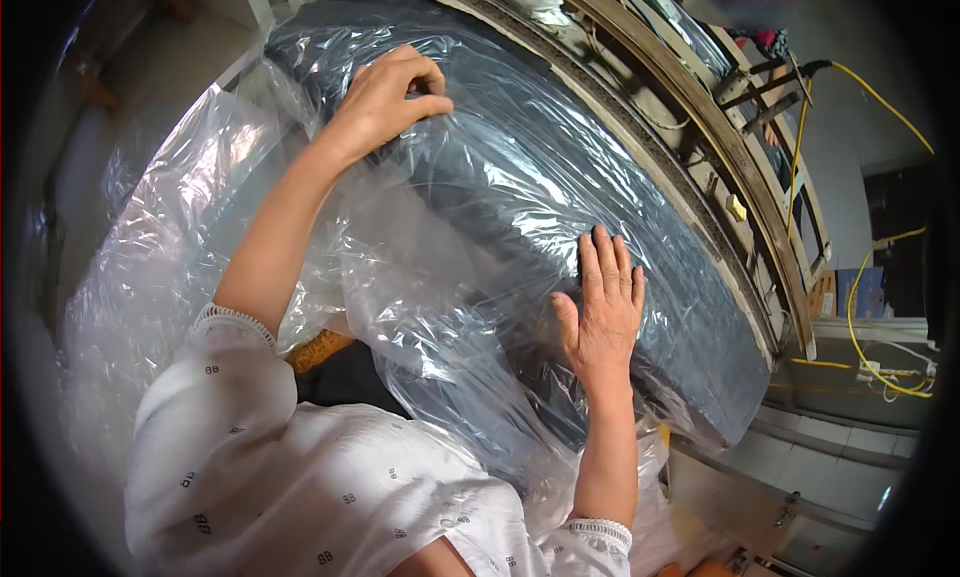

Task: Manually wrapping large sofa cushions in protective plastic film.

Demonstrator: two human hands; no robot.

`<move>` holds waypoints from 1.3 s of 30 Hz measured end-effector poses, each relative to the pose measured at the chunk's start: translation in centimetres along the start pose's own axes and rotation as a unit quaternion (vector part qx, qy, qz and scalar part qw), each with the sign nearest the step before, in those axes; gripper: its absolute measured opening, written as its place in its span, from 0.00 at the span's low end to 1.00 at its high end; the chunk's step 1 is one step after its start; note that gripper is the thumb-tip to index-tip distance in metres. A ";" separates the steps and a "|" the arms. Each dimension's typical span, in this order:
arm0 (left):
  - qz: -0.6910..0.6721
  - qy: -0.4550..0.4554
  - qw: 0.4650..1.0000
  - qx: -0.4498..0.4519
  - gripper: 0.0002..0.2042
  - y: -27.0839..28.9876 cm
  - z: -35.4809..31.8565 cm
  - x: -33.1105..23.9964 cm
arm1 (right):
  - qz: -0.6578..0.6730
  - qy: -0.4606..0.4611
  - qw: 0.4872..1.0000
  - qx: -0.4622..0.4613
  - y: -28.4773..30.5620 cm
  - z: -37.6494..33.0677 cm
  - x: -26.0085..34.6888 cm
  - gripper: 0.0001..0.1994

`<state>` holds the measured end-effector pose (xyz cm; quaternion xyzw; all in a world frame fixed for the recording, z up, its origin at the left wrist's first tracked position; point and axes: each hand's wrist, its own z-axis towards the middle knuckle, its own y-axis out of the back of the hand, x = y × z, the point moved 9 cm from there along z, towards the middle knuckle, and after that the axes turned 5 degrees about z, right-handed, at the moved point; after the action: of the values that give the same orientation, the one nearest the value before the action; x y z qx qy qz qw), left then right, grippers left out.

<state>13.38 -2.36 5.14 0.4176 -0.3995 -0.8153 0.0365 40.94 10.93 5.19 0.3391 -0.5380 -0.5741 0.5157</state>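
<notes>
Clear, wrinkled plastic film (420,277) lies over a long dark grey-blue slab of layered material (700,377) and hangs down in folds on my side. My left hand (385,102) is at the far left part of the slab. Its fingers are curled, with thumb and forefinger brought close together on the film; the other fingertips are hidden. Farther right and nearer to me, my right hand (605,307) rests flat on the film, palm down, fingers stretched out. Shiny creases run along the film between both hands.
Behind the slab runs a long machine frame with wooden and metal rails (700,127). A yellow cable (800,167) hangs at the right. Loose film (190,207) spreads at the left. Part of another person in patterned clothing (765,42) shows beyond the frame.
</notes>
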 end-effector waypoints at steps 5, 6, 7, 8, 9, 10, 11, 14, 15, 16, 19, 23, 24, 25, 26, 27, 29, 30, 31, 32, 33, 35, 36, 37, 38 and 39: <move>-0.148 -0.006 0.986 -0.075 0.08 2.2 0.0 0.2 | -0.001 0.007 1.000 0.008 0.1 0.1 0.3 0.34; -0.150 -0.008 0.985 -0.082 0.08 2.4 0.1 0.1 | 0.045 -0.008 0.999 0.002 0.4 0.1 -0.1 0.36; -0.188 -0.012 0.978 -0.084 0.08 2.4 0.0 -0.2 | 0.093 -0.022 0.995 -0.003 0.6 0.3 -0.5 0.38; -0.226 -0.015 0.970 -0.086 0.07 2.6 -0.1 -0.6 | 0.106 -0.017 0.994 -0.022 1.2 0.9 -0.7 0.42; -0.225 -0.017 0.970 -0.094 0.07 3.1 -0.2 -1.2 | 0.088 -0.006 0.995 -0.036 2.1 1.5 -0.4 0.42; -0.243 -0.015 0.965 -0.101 0.06 3.5 -0.4 -1.8 | 0.111 0.014 0.993 -0.049 2.9 2.4 0.1 0.43; -0.259 -0.013 0.959 -0.110 0.06 4.0 -0.6 -2.4 | 0.134 0.036 0.988 -0.063 3.7 3.4 0.9 0.43; -0.263 -0.019 0.954 -0.146 0.04 5.5 -1.3 -2.9 | 0.284 0.058 0.954 -0.082 4.4 7.3 4.3 0.45; -0.258 -0.034 0.951 -0.165 0.04 6.2 -1.6 -3.2 | 0.287 0.069 0.952 -0.078 4.9 7.7 5.2 0.45; -0.240 -0.054 0.949 -0.195 0.04 7.1 -1.9 -4.0 | 0.306 0.009 0.952 0.023 3.5 8.4 5.1 0.43; -0.167 -0.067 0.954 -0.238 0.04 8.6 -2.5 -3.1 | 0.439 -0.062 0.864 0.239 -1.9 6.6 4.1 0.18; -0.052 -0.025 0.931 -0.361 0.04 12.0 -3.8 5.1 | 0.492 -0.177 0.792 0.314 -2.0 2.2 0.5 0.07; -0.020 0.010 0.925 -0.379 0.04 13.3 -4.0 7.7 | 0.492 -0.206 0.792 0.297 -1.4 1.6 -1.0 0.06; 0.013 0.045 0.917 -0.396 0.05 14.8 -4.3 10.0 | 0.491 -0.203 0.792 0.300 -1.0 0.9 -2.3 0.06; 0.014 0.047 0.917 -0.397 0.05 15.7 -4.0 11.8 | 0.498 -0.232 0.786 0.282 -0.7 0.2 -4.1 0.06; 0.068 0.043 0.906 -0.416 0.05 16.8 -4.0 12.8 | 0.506 -0.263 0.778 0.263 -0.6 -0.4 -5.4 0.05; 0.125 0.040 0.893 -0.431 0.05 17.8 -3.6 14.0 | 0.528 -0.269 0.766 0.248 -0.7 -0.4 -6.1 0.05; 0.128 0.051 0.906 -0.400 0.06 17.5 -3.0 14.8 | 0.549 -0.273 0.756 0.231 -0.7 -0.3 -6.3 0.05; 0.131 0.061 0.918 -0.369 0.07 17.2 -2.2 15.2 | 0.550 -0.273 0.755 0.231 -0.8 -0.2 -6.3 0.05; 0.131 0.060 0.918 -0.369 0.07 17.3 -1.9 15.3 | 0.544 -0.275 0.760 0.224 -0.8 -0.1 -6.4 0.06; 0.114 0.089 0.931 -0.334 0.07 16.9 -1.2 16.1 | 0.539 -0.277 0.765 0.218 -0.7 0.0 -6.5 0.06; 0.095 0.117 0.943 -0.297 0.07 16.3 -0.6 16.9 | 0.546 -0.281 0.760 0.215 -0.8 -0.2 -6.6 0.06; 0.070 0.125 0.942 -0.303 0.06 16.4 -0.7 17.2 | 0.552 -0.283 0.755 0.214 -0.7 -0.3 -6.6 0.06; 0.046 0.133 0.941 -0.308 0.06 16.5 -0.8 17.5 | 0.553 -0.283 0.754 0.213 -0.7 -0.4 -6.6 0.06; 0.047 0.132 0.941 -0.308 0.06 16.6 -0.8 17.6 | 0.547 -0.286 0.756 0.218 -0.7 -0.6 -6.5 0.06; 0.010 0.119 0.939 -0.323 0.06 17.0 -1.0 17.7 | 0.540 -0.288 0.759 0.222 -0.8 -0.7 -6.4 0.06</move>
<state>-2.01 -21.47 4.83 0.4735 -0.1117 -0.8442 0.2251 43.00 16.77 3.26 -0.0843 -0.8677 -0.1350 0.4710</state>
